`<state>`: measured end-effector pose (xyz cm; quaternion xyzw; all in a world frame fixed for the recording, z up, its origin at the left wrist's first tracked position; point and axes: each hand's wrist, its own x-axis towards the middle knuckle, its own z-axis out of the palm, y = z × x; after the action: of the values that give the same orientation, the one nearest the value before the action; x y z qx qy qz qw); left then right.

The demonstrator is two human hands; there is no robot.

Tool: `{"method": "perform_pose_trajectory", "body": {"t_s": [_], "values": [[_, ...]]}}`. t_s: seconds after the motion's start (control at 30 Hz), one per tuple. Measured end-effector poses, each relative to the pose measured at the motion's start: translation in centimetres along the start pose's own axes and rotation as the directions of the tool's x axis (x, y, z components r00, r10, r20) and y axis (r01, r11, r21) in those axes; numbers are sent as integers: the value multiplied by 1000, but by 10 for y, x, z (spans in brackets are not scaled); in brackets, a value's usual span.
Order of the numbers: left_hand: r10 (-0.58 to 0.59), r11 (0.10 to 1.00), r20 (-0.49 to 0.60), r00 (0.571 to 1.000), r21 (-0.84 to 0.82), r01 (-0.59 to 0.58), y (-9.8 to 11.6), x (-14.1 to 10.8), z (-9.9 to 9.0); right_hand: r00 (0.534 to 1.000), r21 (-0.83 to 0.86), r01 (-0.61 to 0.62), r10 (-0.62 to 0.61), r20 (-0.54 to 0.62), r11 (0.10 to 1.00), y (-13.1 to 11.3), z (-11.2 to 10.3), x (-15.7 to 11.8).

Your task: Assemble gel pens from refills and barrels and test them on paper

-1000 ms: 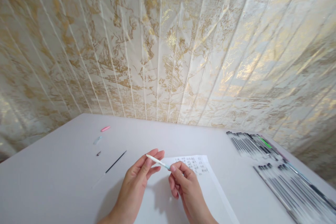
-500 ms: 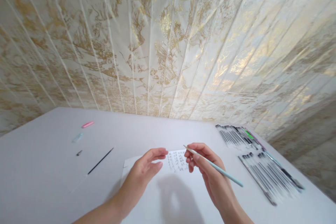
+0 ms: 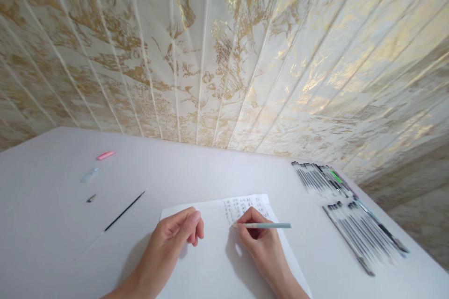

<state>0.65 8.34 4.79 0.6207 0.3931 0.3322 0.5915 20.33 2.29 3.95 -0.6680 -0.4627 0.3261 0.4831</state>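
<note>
My right hand pinches a light-blue pen near its tip, the barrel lying almost level and pointing right. The pen's tip meets the sheet of white paper at the lower end of the columns of handwritten characters. On the left part of the sheet rests my left hand, fingers curled in and thumb against them, with nothing seen in it. Part of the paper is hidden under both hands and their shadows.
To the left lie a pink pen cap, a light-blue cap, a small dark-and-metal piece and a pen refill. Rows of refills and more refills with pens lie at the right. A gold-patterned curtain hangs behind.
My right hand has lowered the pen from the air onto the written part of the paper. My left hand has moved down and left, and its spread fingers have curled in.
</note>
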Motion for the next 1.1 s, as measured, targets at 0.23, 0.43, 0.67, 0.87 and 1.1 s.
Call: {"method": "perform_pose_trajectory", "body": {"t_s": [0.23,0.43,0.67,0.87,1.1], "values": [[17,997,-21,1000,-68,-18,-3,1,-1,998,-56,15,-11,62,998,-2,0,-1],[-14,996,-43,999,-85,10,-2,0,-1,998,-70,34,-30,60,997,-1,1,-1],[-2,995,-43,999,-103,-3,2,1,1,993,-79,33,-24,113,996,1,0,0],[-17,996,-36,999,-88,14,2,0,1,994,-31,-1,5,108,1000,0,-1,0],[-14,997,-50,999,-78,10,4,-1,2,998,-55,20,-16,64,998,-3,0,-1]]}}
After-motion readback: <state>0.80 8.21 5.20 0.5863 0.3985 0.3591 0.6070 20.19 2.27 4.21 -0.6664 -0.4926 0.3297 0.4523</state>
